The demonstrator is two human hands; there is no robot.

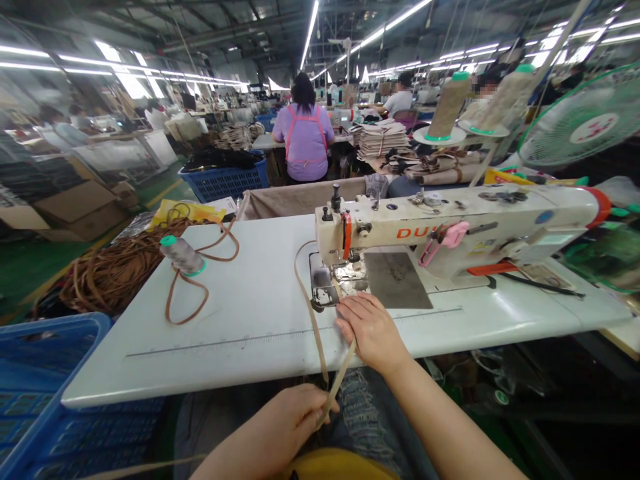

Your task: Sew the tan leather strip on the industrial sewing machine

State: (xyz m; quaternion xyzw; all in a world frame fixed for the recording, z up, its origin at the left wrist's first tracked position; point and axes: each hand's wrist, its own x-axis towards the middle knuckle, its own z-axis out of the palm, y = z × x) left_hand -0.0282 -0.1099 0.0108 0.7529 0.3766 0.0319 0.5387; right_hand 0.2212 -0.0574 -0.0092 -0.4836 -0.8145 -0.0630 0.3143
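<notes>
My left hand (300,413) is closed around a narrow tan strap (341,377) below the table's front edge, above my lap. My right hand (373,331) rests on the table just in front of the needle area of the sewing machine (385,230). Its fingers are pressed together on the same strap, which runs under them to the presser foot. From behind the foot, another length of strap (311,310) curves left and hangs over the table edge. What lies beneath my right palm is hidden.
A thread cone (183,256) stands at the table's left, beside looped brown straps (187,313). A heap of brown straps (115,273) and a blue basket (50,380) lie further left. A fan (590,127) and tall thread cones (449,107) stand right. A person (306,133) sits ahead.
</notes>
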